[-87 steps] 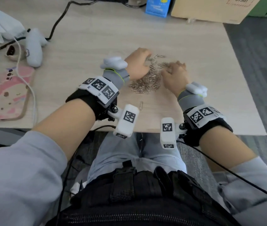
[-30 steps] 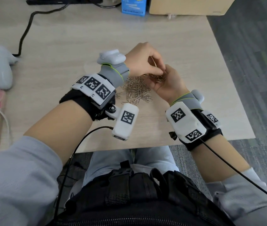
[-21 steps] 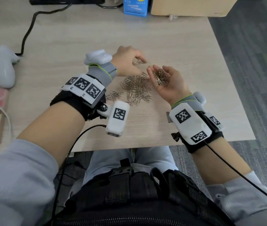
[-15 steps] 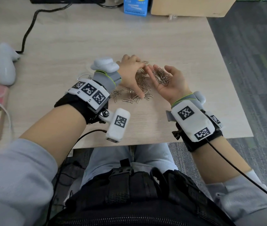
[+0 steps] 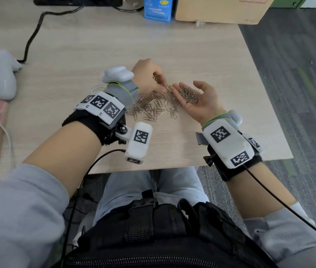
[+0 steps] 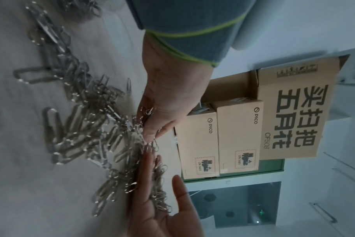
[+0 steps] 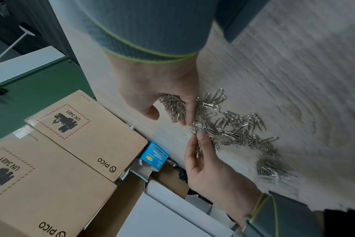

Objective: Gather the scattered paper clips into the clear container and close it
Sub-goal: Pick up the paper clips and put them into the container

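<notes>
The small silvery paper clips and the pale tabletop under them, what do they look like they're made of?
The small silvery paper clips: thin bent metal wire, probably steel, with a shiny finish; they glint and keep crisp loops. The pale tabletop: wood-grain surface, matt, with fine streaks; likely laminate over board, though solid wood can't be ruled out.

I saw bare worktop (image 5: pixel 201 55) beyond the clip pile (image 5: pixel 153 108); blue box (image 5: pixel 158 9) and carton (image 5: pixel 219 10) blocked the far edge.

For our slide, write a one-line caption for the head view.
Left hand pinches paper clips above the pile on the desk; right hand cups a handful, palm up.
</notes>
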Demonstrator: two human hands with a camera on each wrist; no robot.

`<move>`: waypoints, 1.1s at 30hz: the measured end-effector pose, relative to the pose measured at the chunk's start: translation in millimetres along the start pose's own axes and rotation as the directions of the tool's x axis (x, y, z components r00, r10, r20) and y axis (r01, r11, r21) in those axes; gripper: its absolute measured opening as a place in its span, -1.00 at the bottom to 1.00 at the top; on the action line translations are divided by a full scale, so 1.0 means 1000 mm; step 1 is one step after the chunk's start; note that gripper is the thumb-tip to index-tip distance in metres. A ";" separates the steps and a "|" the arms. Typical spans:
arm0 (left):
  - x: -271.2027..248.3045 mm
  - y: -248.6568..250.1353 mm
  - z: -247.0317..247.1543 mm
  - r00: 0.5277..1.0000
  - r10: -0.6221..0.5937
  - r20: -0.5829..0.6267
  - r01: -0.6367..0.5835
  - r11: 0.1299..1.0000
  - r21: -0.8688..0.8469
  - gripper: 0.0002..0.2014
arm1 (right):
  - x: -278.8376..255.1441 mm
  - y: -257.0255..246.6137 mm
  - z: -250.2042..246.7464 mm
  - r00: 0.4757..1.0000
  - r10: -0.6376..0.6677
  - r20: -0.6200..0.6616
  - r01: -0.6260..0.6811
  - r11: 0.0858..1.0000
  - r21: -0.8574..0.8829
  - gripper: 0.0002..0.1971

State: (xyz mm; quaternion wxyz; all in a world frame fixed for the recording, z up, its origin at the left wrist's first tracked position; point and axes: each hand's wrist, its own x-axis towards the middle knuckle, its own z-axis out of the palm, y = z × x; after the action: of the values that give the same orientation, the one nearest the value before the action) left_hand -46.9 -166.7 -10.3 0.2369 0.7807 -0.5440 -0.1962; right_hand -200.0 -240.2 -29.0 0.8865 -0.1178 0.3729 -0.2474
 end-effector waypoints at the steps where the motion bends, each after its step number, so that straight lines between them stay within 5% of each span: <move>1: 0.000 0.002 -0.003 1.000 0.021 0.001 -0.021 0.999 -0.028 -0.80 | 0.001 0.001 0.001 1.000 0.005 -0.003 -0.005 1.000 -0.015 -0.72; 16: 0.003 0.040 -0.017 0.966 0.211 0.152 -0.186 0.969 -0.165 -0.82 | 0.005 0.013 0.028 0.989 0.045 0.141 -0.029 0.993 -0.113 -0.70; 21: -0.006 0.013 -0.026 0.996 0.076 -0.040 -0.083 0.976 -0.200 -0.88 | 0.008 0.022 0.033 0.985 0.111 0.130 -0.106 0.993 -0.049 -0.68; 27: -0.035 -0.028 -0.044 0.966 -0.134 -0.221 0.092 0.977 -0.191 -0.66 | 0.012 0.040 0.045 0.985 0.130 0.116 -0.119 0.988 -0.102 -0.67; 31: -0.061 -0.053 -0.052 0.955 -0.216 -0.203 0.170 0.960 -0.222 -0.68 | 0.012 0.056 0.055 0.985 0.144 0.100 -0.125 0.976 -0.178 -0.68; 33: -0.077 -0.064 -0.053 0.959 -0.239 -0.153 0.196 0.948 -0.250 -0.48 | 0.011 0.064 0.060 0.982 0.165 0.097 -0.143 0.969 -0.199 -0.68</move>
State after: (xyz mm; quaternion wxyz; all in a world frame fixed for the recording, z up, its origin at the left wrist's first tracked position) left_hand 6.1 -66.4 -0.8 0.3519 0.8175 -0.4038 -0.2118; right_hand -128.1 -189.9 -19.2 0.9072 -0.1869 0.3522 -0.1338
